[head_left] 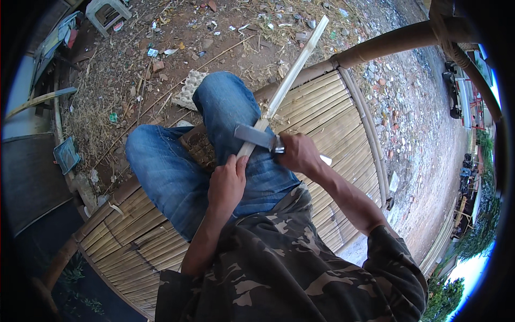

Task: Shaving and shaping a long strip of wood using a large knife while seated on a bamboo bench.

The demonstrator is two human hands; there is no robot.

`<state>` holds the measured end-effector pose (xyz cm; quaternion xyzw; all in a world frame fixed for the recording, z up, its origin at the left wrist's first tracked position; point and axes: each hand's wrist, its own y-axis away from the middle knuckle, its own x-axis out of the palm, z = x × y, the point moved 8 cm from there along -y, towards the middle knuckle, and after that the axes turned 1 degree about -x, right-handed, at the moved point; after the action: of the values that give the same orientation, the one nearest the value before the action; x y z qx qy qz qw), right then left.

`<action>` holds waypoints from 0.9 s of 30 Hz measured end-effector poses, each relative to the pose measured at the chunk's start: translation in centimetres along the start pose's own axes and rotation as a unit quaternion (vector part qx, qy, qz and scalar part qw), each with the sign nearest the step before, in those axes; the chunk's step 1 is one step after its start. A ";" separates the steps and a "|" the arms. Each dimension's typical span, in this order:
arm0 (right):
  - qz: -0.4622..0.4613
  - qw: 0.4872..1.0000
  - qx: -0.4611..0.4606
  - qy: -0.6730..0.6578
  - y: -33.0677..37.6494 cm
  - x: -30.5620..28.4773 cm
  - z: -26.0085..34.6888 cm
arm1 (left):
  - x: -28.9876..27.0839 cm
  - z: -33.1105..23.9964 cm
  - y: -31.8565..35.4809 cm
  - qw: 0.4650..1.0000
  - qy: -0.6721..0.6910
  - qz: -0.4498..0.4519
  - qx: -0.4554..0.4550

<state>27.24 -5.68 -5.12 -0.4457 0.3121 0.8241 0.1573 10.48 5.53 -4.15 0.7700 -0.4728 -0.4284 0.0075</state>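
A long pale bamboo strip (pixel 294 71) slants across my raised thigh, its far end pointing up and to the right. My left hand (pixel 227 181) grips its near end, with the fingers closed around it. In my right hand (pixel 301 154) is a knife (pixel 253 136) with a broad flat blade and a metal collar. The blade lies across the strip just beyond my left fingers, touching or very close to it. Most of the knife's handle is hidden in my right fist; a pale end shows behind it.
I sit on a bamboo slat bench (pixel 322 121) with a thick pole rail (pixel 397 44) along its far side. An egg tray (pixel 190 90) lies on the littered ground beyond my knees. A plastic stool (pixel 107 15) stands far left. A blue basket (pixel 66 155) is by the left wall.
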 end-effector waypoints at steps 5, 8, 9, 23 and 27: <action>-0.010 0.999 0.041 -0.031 -0.8 -0.4 -0.4 | 0.4 0.2 -0.3 1.000 -0.002 -0.015 0.003; 0.008 1.000 -0.024 0.000 1.0 0.2 1.8 | 0.2 0.4 0.3 1.000 0.016 -0.013 0.001; -0.004 1.000 0.014 0.000 -0.7 -0.5 -0.8 | 0.2 0.3 0.5 1.000 0.026 -0.011 0.000; -0.014 1.000 0.012 0.003 -2.4 -1.1 -1.1 | 0.2 0.2 0.6 1.000 0.012 -0.013 -0.012; -0.023 0.996 -0.082 -0.008 1.3 0.7 2.2 | 0.5 0.4 1.0 0.999 -0.018 -0.032 -0.017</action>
<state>24.77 -5.23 -4.31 -0.4577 0.2315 0.8467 0.1413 9.56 4.72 -4.32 0.7766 -0.4405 -0.4505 -0.0020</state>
